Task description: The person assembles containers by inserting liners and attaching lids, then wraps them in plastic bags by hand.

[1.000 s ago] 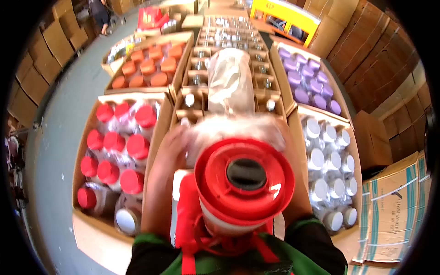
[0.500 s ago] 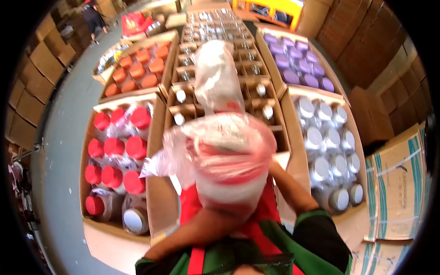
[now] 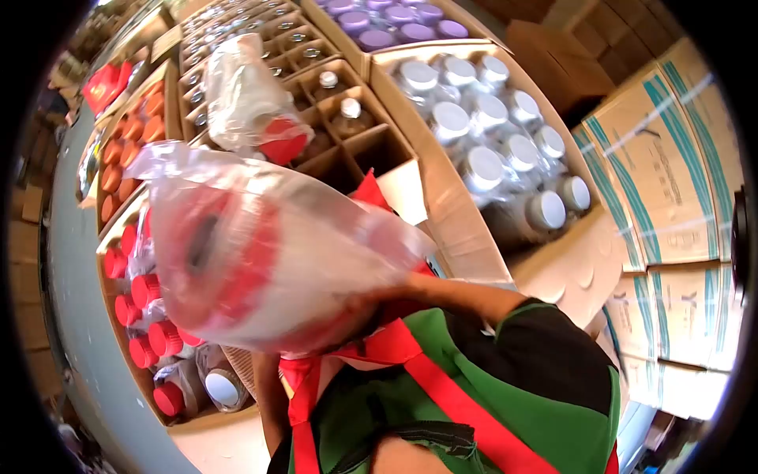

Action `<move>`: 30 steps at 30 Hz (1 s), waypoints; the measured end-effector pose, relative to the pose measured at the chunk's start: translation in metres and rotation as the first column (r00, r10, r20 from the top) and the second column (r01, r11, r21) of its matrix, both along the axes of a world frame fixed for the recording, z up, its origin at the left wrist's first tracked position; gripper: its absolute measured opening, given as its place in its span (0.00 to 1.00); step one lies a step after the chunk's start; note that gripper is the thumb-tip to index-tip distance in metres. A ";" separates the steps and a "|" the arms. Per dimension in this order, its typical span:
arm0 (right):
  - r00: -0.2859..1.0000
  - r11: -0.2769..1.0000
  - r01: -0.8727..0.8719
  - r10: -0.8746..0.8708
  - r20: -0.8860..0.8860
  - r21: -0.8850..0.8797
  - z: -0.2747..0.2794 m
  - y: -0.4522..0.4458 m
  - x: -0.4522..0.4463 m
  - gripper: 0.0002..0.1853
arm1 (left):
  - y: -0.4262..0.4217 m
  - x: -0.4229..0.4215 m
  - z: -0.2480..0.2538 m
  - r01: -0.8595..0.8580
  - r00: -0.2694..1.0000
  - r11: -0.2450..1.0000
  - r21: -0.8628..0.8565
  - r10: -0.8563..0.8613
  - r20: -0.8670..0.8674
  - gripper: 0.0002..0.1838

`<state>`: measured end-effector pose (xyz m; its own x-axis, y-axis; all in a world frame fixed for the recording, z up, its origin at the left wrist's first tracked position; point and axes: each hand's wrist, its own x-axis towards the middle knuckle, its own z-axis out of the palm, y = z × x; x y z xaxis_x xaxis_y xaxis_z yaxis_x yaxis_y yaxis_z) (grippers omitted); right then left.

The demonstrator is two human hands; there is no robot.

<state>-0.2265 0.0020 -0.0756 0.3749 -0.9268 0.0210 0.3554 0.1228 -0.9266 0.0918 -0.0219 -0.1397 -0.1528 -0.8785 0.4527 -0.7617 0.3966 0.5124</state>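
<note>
A large whitish cylinder (image 3: pixel 308 268) with a red ring at one end and a dark centre is wrapped in clear plastic. It lies tilted in front of my chest, blurred by motion. My right hand (image 3: pixel 375 304) is closed against its near lower side, partly blurred. My left forearm rises behind the cylinder, which hides that hand and its fingers. Just beyond, a second plastic-wrapped bundle (image 3: pixel 245 91) with a red end rests on the divided carton (image 3: pixel 387 150). White-capped bottles (image 3: pixel 351 114) stand in some of the carton's cells.
A box of silver-lidded jars (image 3: pixel 483 167) sits to the right, with purple-lidded jars (image 3: pixel 395 17) behind. Red-lidded jars (image 3: pixel 146 291) and orange-lidded jars (image 3: pixel 130 130) fill boxes on the left. Sealed cartons (image 3: pixel 655 166) are stacked at far right.
The view has turned to the right. The wrapped cylinder has tipped from roughly upright to lying slantwise, its red end now to the left. My right hand now shows on its near side.
</note>
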 end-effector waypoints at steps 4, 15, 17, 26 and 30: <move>0.945 0.946 0.258 -0.289 -0.151 -0.197 0.082 -0.058 0.006 0.38 | -0.082 -0.058 0.067 0.652 0.314 0.751 0.102 -0.146 -0.938 0.36; -0.040 0.610 0.318 -0.756 -0.653 -0.726 0.125 0.111 -0.126 0.44 | -0.092 -0.305 0.141 0.970 0.148 0.150 0.193 0.270 -0.951 0.31; 0.126 0.478 0.724 -0.800 -0.586 -0.498 0.105 0.150 -0.133 0.45 | -0.052 -0.341 0.124 0.977 0.214 -0.043 0.211 0.310 -0.926 0.30; 0.334 0.585 0.713 -0.768 -0.547 -0.386 0.069 0.289 -0.153 0.40 | 0.087 -0.356 0.107 0.925 0.289 -0.363 0.114 0.476 -0.830 0.21; -0.021 0.490 0.701 -0.711 -0.703 -0.517 0.056 0.254 -0.198 0.35 | 0.074 -0.362 0.148 0.744 0.415 -0.660 -0.106 0.580 -0.701 0.24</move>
